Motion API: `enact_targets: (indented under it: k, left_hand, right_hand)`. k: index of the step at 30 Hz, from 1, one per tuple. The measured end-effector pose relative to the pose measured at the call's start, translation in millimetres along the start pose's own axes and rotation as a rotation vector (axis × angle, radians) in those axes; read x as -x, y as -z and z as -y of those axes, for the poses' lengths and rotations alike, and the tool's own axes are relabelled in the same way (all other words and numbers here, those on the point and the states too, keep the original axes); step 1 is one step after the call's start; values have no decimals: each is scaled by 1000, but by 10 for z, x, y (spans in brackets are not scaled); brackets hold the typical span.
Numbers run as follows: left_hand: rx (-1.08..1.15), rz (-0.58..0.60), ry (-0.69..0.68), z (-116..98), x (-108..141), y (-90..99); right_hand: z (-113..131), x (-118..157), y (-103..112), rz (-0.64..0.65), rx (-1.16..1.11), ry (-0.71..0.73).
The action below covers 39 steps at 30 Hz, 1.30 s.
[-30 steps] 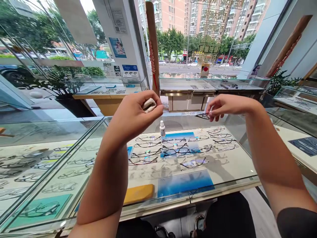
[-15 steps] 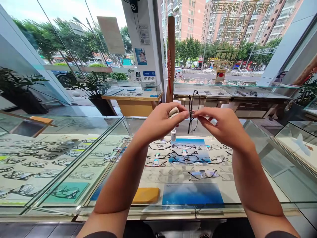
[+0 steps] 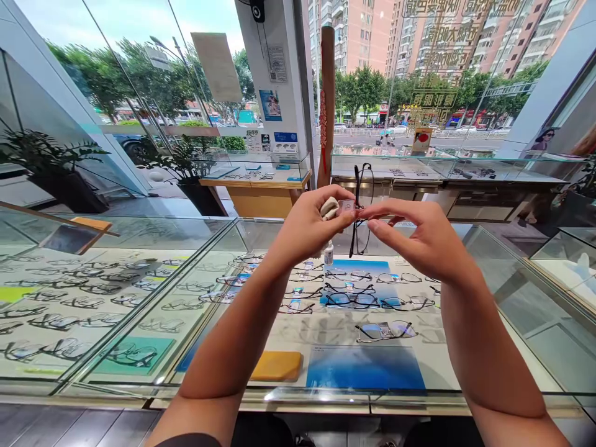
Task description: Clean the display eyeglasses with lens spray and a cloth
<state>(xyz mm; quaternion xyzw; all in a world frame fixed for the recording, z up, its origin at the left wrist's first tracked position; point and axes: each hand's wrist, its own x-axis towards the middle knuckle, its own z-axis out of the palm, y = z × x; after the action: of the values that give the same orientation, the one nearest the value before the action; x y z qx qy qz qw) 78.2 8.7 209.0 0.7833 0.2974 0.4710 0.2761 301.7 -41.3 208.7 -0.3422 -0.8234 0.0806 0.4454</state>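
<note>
At twelve o'clock, clamping pale cloth (image 3: 330, 208) and upright eyeglasses (image 3: 357, 183) in left hand (image 3: 313, 225). Touching the eyeglasses with right hand (image 3: 421, 234), in a parted grip.

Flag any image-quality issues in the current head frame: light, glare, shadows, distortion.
Head view: sky nearly washed out; bright glare along the counter's front edge; soft shadows on the pale display surface; wide-angle stretch, window posts leaning at the sides; held glasses readable in outline, but their thin rims blend into the background.
</note>
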Motion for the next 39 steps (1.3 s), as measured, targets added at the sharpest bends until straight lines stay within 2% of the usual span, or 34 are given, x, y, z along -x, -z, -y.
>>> enact_targets:
  k: [4,6,11,15,17,20,23,25,29,32,39]
  left_hand:
    - [58,-22,24,41,-22,-36]
    - [58,-26,23,43,-22,-45]
    - [23,-22,24,31,-12,-49]
    - [-19,-19,-9,51,-18,-16]
    - [-95,-77,-53,82,-27,20]
    - [-319,-231,-145,148,-41,84]
    - [-553,-388,-208,213,-54,129]
    - [-643,-445,-219,243,-61,136]
    - [-687,-447,-219,258,-66,123]
    - [-686,-450,-198,254,-65,118]
    - [-696,-453,-85,234,-57,85]
  right_hand:
    - [-65,-44,-76,-168,-169,-55]
    - [-136,-69,-120,-202,-289,-127]
    - [-321,-117,-167,-45,-513,-251]
    - [-390,-138,-130,-43,-660,-321]
    - [-406,-139,-92,-55,-737,-362]
    - [-420,-129,-32,-42,-790,-414]
    - [-416,-114,-1,48,-809,-435]
    - [-401,-105,0,119,-843,-450]
    - [-366,-97,4,205,-907,-472]
    - [-366,-93,30,229,-871,-454]
    - [-307,-83,102,131,-938,-531]
